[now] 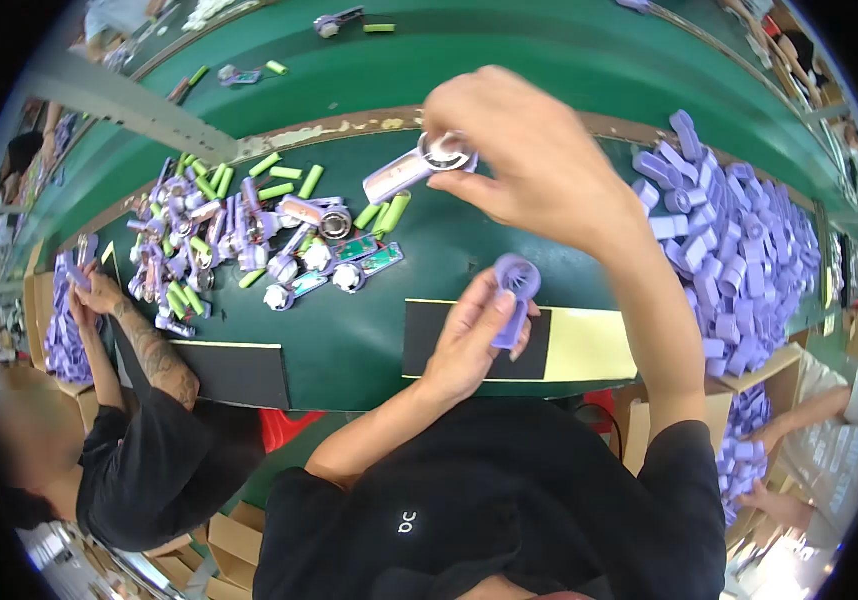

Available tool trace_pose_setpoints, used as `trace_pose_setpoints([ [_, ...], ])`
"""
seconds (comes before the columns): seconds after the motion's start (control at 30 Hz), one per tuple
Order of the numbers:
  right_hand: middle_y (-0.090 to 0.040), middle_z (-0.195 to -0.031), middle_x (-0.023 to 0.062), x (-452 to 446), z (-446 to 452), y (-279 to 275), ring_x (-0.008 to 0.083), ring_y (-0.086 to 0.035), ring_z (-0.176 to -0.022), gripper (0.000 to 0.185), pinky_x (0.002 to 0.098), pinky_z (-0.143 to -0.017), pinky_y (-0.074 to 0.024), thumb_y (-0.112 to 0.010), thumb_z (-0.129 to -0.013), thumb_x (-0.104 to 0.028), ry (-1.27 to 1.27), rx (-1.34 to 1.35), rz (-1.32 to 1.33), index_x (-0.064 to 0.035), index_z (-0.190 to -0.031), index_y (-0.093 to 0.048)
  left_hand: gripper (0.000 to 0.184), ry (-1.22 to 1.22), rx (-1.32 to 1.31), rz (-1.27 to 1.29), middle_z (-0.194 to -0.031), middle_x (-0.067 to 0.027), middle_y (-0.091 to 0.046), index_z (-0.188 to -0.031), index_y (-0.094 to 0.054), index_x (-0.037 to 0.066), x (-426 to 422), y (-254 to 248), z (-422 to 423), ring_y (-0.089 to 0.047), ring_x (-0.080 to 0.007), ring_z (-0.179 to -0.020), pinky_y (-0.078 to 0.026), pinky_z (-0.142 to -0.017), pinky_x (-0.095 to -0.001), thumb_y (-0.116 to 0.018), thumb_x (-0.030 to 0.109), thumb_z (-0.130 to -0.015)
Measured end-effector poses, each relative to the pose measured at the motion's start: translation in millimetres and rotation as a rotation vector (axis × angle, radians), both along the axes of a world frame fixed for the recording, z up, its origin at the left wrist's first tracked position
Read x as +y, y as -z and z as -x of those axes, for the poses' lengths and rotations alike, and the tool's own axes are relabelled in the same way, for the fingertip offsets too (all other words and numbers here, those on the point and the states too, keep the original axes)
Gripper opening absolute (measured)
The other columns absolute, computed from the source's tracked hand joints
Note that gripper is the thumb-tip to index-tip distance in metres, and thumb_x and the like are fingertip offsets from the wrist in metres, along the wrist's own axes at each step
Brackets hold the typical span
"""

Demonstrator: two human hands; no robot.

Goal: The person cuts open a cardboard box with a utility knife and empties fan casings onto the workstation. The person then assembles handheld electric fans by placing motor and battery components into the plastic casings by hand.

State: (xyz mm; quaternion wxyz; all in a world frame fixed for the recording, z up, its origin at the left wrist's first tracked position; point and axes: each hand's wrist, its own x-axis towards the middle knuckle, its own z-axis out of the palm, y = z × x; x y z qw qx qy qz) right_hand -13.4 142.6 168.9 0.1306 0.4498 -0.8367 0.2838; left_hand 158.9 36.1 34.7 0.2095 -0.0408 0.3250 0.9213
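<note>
My left hand [467,338] is closed around a purple plastic fan housing [517,283], its round grilled end facing up and its handle pointing down. Farther forward, my right hand [524,150], a little blurred, pinches a fan assembly [399,177] by its round end. That part has a purple strip with a copper-toned face and a white-and-dark ring. The two pieces are apart. Left of my right hand lies a pile of fan assemblies [239,225] with green batteries [311,181], motors and circuit boards [383,260].
A heap of purple housings [734,240] covers the right of the green table. A black and yellow mat [476,335] lies near my left hand; another dark mat [239,373] is farther left. A co-worker [149,450] sits left. Another person's hands [779,470] reach into a box at right.
</note>
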Motion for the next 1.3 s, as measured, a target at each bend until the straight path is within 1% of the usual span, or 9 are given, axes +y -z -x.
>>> trace_pose_setpoints([
  [0.17, -0.067, -0.108, 0.0059, 81.7, -67.9, -32.7, 0.0175, -0.063, -0.085, 0.059, 0.0302, -0.068, -0.0505, -0.092, -0.080, -0.016, 0.196, -0.184, 0.282, -0.0051, -0.134, -0.070, 0.049, -0.108, -0.061, 0.033, -0.115, -0.0098, -0.068, -0.152, -0.047, 0.006, -0.8, -10.0, 20.3, -0.062, -0.0138, -0.085, -0.047, -0.068, -0.0291, -0.058, 0.031, -0.111],
  [0.3, -0.067, -0.110, 0.0083, 123.7, -112.1, -35.4, 0.0165, -0.063, -0.086, 0.047, 0.0288, -0.069, -0.0510, -0.092, -0.080, -0.010, 0.275, -0.272, 0.383, -0.0040, -0.124, -0.075, 0.049, -0.105, 0.000, 0.094, -0.112, -0.0067, -0.067, -0.151, -0.047, 0.006, 3.9, -13.8, 33.5, -0.063, -0.0138, -0.086, -0.046, -0.069, -0.0280, -0.052, 0.035, -0.112],
  [0.33, -0.065, -0.111, 0.0085, 134.0, -118.4, -39.3, 0.0176, -0.066, -0.088, 0.046, 0.0294, -0.072, -0.0551, -0.089, -0.083, -0.005, 0.283, -0.295, 0.362, -0.0034, -0.126, -0.072, 0.051, -0.097, 0.050, 0.095, -0.113, -0.0069, -0.066, -0.152, -0.046, 0.005, 8.8, -21.6, 37.2, -0.062, -0.0138, -0.089, -0.047, -0.071, -0.0284, -0.052, 0.035, -0.112],
  [0.43, -0.066, -0.115, 0.0096, 155.9, -126.0, -42.4, 0.0171, -0.066, -0.090, 0.046, 0.0293, -0.075, -0.0550, -0.089, -0.080, -0.002, 0.346, -0.223, 0.286, -0.0034, -0.123, -0.074, 0.056, -0.046, 0.111, 0.062, -0.116, -0.0081, -0.065, -0.156, -0.043, 0.004, 17.7, -26.9, 47.8, -0.061, -0.0141, -0.096, -0.049, -0.079, -0.0299, -0.051, 0.036, -0.112],
  [0.57, -0.068, -0.114, 0.0091, 162.5, -130.6, -30.9, 0.0193, -0.068, -0.098, 0.049, 0.0305, -0.081, -0.0541, -0.090, -0.075, -0.002, 0.360, -0.289, 0.446, -0.0055, -0.122, -0.076, 0.060, 0.042, 0.114, 0.084, -0.119, -0.0074, -0.065, -0.160, -0.039, 0.002, 25.5, -40.8, 51.1, -0.061, -0.0142, -0.099, -0.050, -0.084, -0.0316, -0.048, 0.038, -0.113],
  [0.87, -0.069, -0.119, 0.0116, 161.0, -120.8, -31.5, 0.0192, -0.068, -0.090, 0.044, 0.0318, -0.079, -0.0557, -0.085, -0.077, 0.001, 0.172, -0.338, 0.331, -0.0054, -0.120, -0.077, 0.065, 0.153, 0.172, 0.085, -0.124, -0.0085, -0.066, -0.162, -0.037, 0.001, 29.8, -40.8, 52.4, -0.063, -0.0138, -0.106, -0.053, -0.090, -0.0320, -0.041, 0.045, -0.114],
  [1.1, -0.071, -0.121, 0.0101, 156.3, -100.1, -9.3, 0.0183, -0.069, -0.087, 0.044, 0.0322, -0.078, -0.0575, -0.077, -0.079, 0.011, 0.245, -0.248, 0.178, -0.0043, -0.120, -0.076, 0.073, 0.260, 0.169, 0.151, -0.134, -0.0113, -0.062, -0.163, -0.036, 0.000, 23.4, -51.8, 46.7, -0.065, -0.0188, -0.107, -0.054, -0.090, -0.0346, -0.044, 0.051, -0.111],
  [1.2, -0.071, -0.121, 0.0099, 156.4, -96.7, -8.8, 0.0197, -0.070, -0.090, 0.045, 0.0327, -0.080, -0.0581, -0.076, -0.078, 0.011, 0.274, -0.244, 0.164, -0.0046, -0.120, -0.076, 0.073, 0.246, 0.197, 0.133, -0.127, -0.0117, -0.064, -0.163, -0.037, 0.000, 22.8, -44.0, 46.6, -0.064, -0.0161, -0.097, -0.052, -0.078, -0.0307, -0.046, 0.050, -0.110],
  [1.3, -0.071, -0.122, 0.0097, 156.0, -93.7, -9.3, 0.0211, -0.071, -0.094, 0.045, 0.0332, -0.082, -0.0589, -0.076, -0.079, 0.011, 0.298, -0.211, 0.136, -0.0053, -0.121, -0.076, 0.073, 0.242, 0.172, 0.108, -0.121, -0.0128, -0.064, -0.163, -0.035, 0.000, 20.3, -38.5, 47.0, -0.064, -0.0164, -0.095, -0.051, -0.076, -0.0309, -0.050, 0.047, -0.109],
])
